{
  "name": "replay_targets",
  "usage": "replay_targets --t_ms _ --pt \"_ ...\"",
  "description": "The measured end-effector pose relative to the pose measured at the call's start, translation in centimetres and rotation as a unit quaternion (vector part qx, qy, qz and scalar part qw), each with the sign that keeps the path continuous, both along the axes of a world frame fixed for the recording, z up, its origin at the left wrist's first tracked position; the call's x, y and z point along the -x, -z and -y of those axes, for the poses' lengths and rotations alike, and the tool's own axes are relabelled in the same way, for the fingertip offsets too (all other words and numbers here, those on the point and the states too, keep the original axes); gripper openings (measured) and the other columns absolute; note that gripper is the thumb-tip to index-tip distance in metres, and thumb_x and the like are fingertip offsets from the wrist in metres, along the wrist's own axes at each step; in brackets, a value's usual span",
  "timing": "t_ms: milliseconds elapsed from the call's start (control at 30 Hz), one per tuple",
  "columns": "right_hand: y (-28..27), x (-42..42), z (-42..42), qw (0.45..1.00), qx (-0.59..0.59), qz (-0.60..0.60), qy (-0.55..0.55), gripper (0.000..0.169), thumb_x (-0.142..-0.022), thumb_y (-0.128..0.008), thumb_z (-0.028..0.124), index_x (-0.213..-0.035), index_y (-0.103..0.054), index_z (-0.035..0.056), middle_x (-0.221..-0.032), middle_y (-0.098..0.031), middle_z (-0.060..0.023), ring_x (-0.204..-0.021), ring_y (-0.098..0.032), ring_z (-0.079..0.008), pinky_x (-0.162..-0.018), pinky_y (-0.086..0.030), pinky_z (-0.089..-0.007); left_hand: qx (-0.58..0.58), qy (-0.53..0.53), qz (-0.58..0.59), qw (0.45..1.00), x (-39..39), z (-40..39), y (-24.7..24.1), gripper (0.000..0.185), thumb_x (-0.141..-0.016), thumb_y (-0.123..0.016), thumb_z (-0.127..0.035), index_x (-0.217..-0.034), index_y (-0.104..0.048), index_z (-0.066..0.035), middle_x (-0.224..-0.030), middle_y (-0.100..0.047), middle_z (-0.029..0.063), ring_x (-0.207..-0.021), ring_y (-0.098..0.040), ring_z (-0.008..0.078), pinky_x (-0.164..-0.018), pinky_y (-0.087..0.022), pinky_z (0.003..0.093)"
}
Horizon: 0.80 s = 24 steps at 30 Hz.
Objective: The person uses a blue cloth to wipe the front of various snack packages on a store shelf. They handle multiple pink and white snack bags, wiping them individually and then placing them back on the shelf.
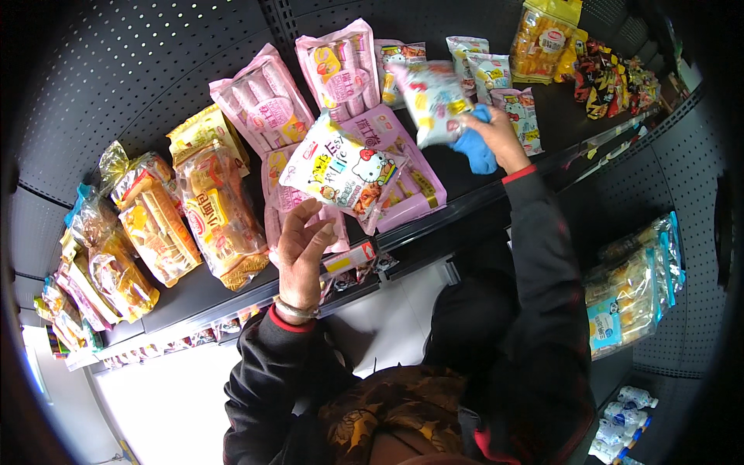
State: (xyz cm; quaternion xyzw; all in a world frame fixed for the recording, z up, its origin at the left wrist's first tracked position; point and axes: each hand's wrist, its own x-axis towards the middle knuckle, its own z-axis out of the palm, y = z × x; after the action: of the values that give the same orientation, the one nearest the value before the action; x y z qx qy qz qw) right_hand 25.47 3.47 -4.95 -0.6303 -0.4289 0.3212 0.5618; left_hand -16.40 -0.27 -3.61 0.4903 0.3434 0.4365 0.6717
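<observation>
In my right hand (501, 136) are a blue cloth (478, 152) and the edge of a white snack bag (433, 102), which is blurred and lifted off the shelf. My left hand (303, 250) is raised at the shelf's front edge, fingers apart, just below another white snack bag with a cartoon cat (346, 168). That bag lies tilted on top of pink packs of cream rolls (401, 136); whether my fingertips touch it I cannot tell. Several small bags of the same kind (514, 116) stand right of and behind my right hand.
Bagged breads (218, 215) line the black metal shelf (459, 200) on the left. Yellow snack packs (543, 40) and dark red snack bags (604, 81) are at the far right. Clear bags with blue edges (628, 296) and bottles (622, 415) sit lower right. A perforated back panel (174, 52) rises behind.
</observation>
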Motion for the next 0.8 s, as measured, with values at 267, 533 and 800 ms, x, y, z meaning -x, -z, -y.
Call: replay_targets --t_ms 267,533,800 --pt "-2.3 8.1 1.2 0.979 0.041 0.092 -0.175 0.020 -0.086 -0.074 0.017 -0.094 -0.070 -0.0009 -0.075 -0.065 -0.0044 -0.071 -0.056 -0.0085 -0.068 -0.049 -0.0296 -0.050 -0.071 0.036 0.996 -0.8 0.1 -1.7 0.054 -0.094 -0.062 -0.005 -0.143 -0.044 0.003 -0.127 -0.057 0.0082 -0.110 -0.055 0.0156 -0.093 -0.045 0.0297" --pt "-2.5 7.7 -1.2 0.970 0.018 0.219 -0.103 0.037 -0.081 -0.081 0.033 -0.100 -0.073 0.0028 -0.087 -0.073 -0.0086 -0.081 -0.069 -0.0176 -0.076 -0.054 -0.0311 -0.105 -0.117 -0.025 0.987 0.4 -1.0 -2.1 0.049 -0.097 -0.061 -0.013 -0.142 -0.047 0.002 -0.115 -0.060 0.0077 -0.107 -0.055 0.0144 -0.097 -0.042 0.0282" --pt "2.8 -0.1 -12.5 0.986 0.004 0.160 0.036 0.085 -0.078 -0.081 0.047 -0.135 -0.051 -0.0094 -0.128 -0.061 -0.0263 -0.121 -0.060 -0.0325 -0.101 -0.047 -0.0353 -0.102 -0.106 -0.072 0.987 0.3 -0.8 -2.3 0.050 -0.096 -0.063 -0.009 -0.141 -0.044 0.001 -0.119 -0.058 0.0089 -0.105 -0.056 0.0157 -0.093 -0.047 0.0295"
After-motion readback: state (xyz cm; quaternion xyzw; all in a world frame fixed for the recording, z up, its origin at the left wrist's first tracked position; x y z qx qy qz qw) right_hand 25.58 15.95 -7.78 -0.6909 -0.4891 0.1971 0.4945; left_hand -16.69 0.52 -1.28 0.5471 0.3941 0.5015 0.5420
